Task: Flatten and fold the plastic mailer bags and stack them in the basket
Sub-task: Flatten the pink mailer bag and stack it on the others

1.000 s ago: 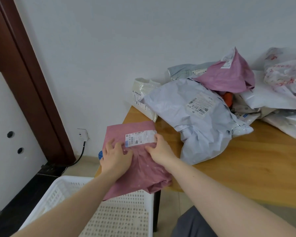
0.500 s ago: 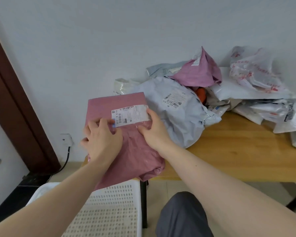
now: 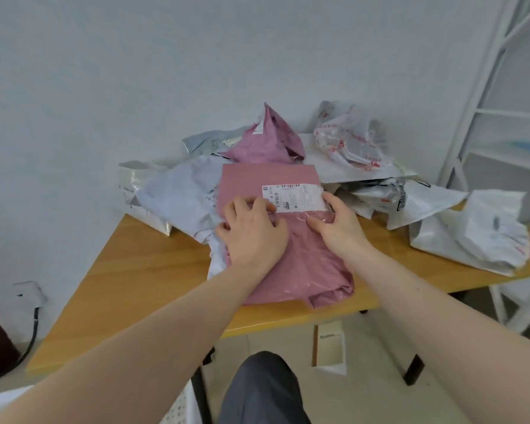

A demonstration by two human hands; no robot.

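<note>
the pink mailer bag (image 3: 288,240) is held over the wooden table (image 3: 135,286), its top half standing up flat and smooth while the lower half hangs crumpled down to the table's near edge. the left hand (image 3: 253,234) grips the bag on its left side, fingers curled over the plastic with the tips just below the white shipping label (image 3: 292,197). the right hand (image 3: 338,223) pinches the bag just beside it, thumb laid along the fold under the label and fingers wrapped round the bag's right edge. the label sits just above and between the two hands.

behind the left hand, partly hidden by the pink bag, lies a pale grey bag (image 3: 184,200), puffed and wrinkled. beyond both hands, against the wall, a second pink bag (image 3: 266,142) pokes up out of a pile of mailers. to the right of the right hand the pile spreads on: a clear bag with red print (image 3: 349,142) and further out a white crumpled bag (image 3: 478,234) near the table's right end.

well below the left forearm, at the bottom edge, a corner of the white perforated basket (image 3: 181,408) shows. a small cardboard box (image 3: 331,347) stands on the floor under the right forearm.
</note>
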